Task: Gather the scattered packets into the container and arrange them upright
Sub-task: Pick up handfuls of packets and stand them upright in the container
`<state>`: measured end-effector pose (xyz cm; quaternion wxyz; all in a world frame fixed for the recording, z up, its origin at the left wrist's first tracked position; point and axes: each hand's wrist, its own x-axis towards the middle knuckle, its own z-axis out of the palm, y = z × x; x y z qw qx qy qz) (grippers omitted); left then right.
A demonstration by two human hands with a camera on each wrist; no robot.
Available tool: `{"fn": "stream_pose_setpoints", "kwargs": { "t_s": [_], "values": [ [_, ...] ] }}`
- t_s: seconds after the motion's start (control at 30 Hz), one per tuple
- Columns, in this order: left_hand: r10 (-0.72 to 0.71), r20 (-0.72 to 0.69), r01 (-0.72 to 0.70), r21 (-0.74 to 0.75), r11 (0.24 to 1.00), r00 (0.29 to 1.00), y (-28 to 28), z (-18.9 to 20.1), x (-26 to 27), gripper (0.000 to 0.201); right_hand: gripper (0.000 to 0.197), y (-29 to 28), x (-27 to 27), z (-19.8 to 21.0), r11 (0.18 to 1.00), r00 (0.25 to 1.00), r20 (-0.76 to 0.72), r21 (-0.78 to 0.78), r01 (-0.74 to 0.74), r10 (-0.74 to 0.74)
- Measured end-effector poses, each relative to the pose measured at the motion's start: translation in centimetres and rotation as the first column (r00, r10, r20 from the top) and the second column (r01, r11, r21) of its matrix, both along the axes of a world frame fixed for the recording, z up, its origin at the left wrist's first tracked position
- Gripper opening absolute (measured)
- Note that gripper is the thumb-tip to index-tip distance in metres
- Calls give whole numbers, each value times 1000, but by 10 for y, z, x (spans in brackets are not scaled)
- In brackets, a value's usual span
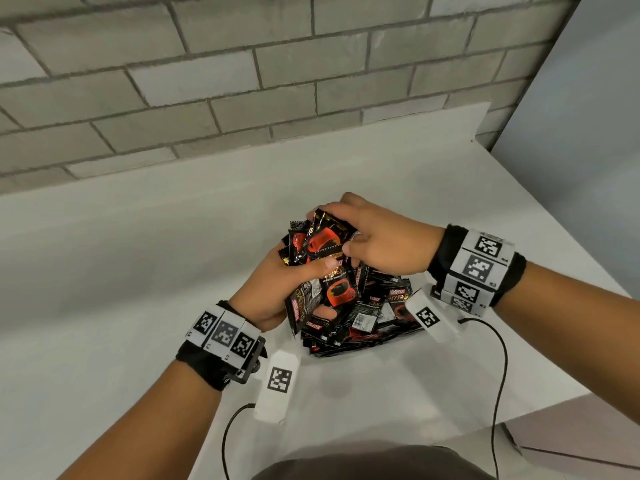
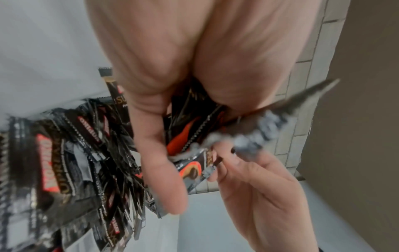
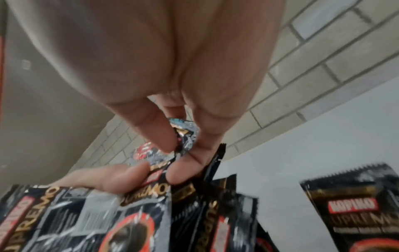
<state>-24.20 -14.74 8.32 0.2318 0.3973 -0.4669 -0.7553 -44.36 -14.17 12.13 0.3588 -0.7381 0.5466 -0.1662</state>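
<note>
Gripping packets point(image 1: 332, 268), both hands point(image 1: 273, 289).

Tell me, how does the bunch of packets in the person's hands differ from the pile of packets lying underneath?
The held bunch is lifted, while the pile rests on the white table. The left hand and right hand grip the bunch; nothing grips the pile. The bunch's packets stand roughly on end, pressed together; the pile's lie flat, pointing every way. Both are the same black-and-red coffee sachets.

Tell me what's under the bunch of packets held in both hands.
Under the held bunch of packets lies a heap of loose packets, black and red, overlapping on the white table. The heap and hands cover whatever is beneath; no container shows.
</note>
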Motion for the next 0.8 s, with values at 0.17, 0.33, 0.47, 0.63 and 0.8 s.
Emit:
{"fn": "stream_pose_setpoints", "kwargs": {
  "t_s": [0.17, 0.33, 0.47, 0.63, 0.8],
  "values": [
    [20, -15, -20, -6, 1000, 1000, 2, 1, -1, 37, 60, -6, -10, 12, 996, 993, -112, -76, -43, 34],
    [150, -27, -151, -50, 987, 988, -5, -2, 14, 39, 24, -6, -52, 2, 971, 982, -46, -164, 172, -181],
    [215, -18, -216, -72, 974, 976, -12, -6, 31, 41, 41, 9, -59, -34, 999, 863, -505, 35, 13, 6],
    [222, -18, -223, -111, 969, 975, -11, -4, 32, 42, 62, 11, -55, -66, 989, 701, -709, -37, -146, 77],
    [208, -8, -208, -112, 972, 978, -7, -5, 33, 43, 25, -5, -60, -58, 984, 686, -726, -85, -154, 45]
  ]
}}
